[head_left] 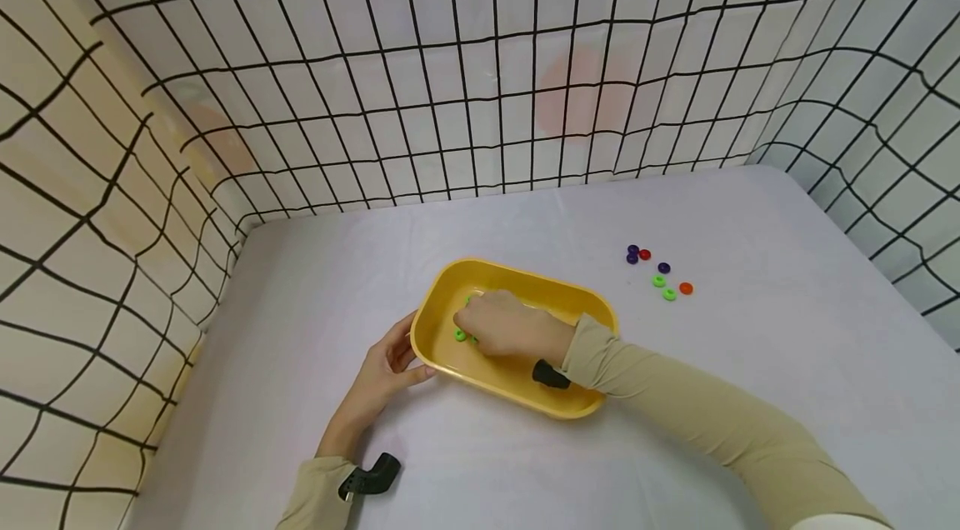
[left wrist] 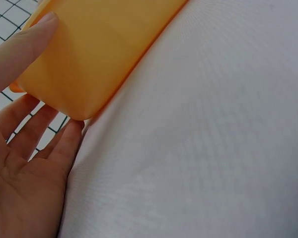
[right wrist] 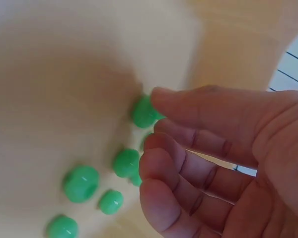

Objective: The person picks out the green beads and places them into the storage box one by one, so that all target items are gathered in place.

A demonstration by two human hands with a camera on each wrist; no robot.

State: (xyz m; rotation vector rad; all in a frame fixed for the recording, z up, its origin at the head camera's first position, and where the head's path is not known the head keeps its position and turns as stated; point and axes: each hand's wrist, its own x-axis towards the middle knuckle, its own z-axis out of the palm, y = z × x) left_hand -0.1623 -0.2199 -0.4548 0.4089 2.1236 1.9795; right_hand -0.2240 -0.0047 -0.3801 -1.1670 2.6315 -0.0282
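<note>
In the head view a yellow tray (head_left: 517,412) lies on the white table, slightly turned. My left hand (head_left: 382,376) holds its left end; the left wrist view shows the thumb (left wrist: 25,49) against the tray's side wall (left wrist: 94,54) and the fingers around the corner. Inside the tray, my right hand (head_left: 513,326) reaches down with curled fingers. In the right wrist view, its thumb and index finger pinch a green bead (right wrist: 144,111). Several more green beads (right wrist: 81,183) lie just beside the fingertips on the tray's floor; the hand partly covers some.
To the right of the tray lie loose beads: dark purple beads (head_left: 663,267), a red bead (head_left: 645,254), green beads (head_left: 658,281) and an orange bead (head_left: 686,288). Black grid netting (head_left: 480,80) stands behind the table and along both sides.
</note>
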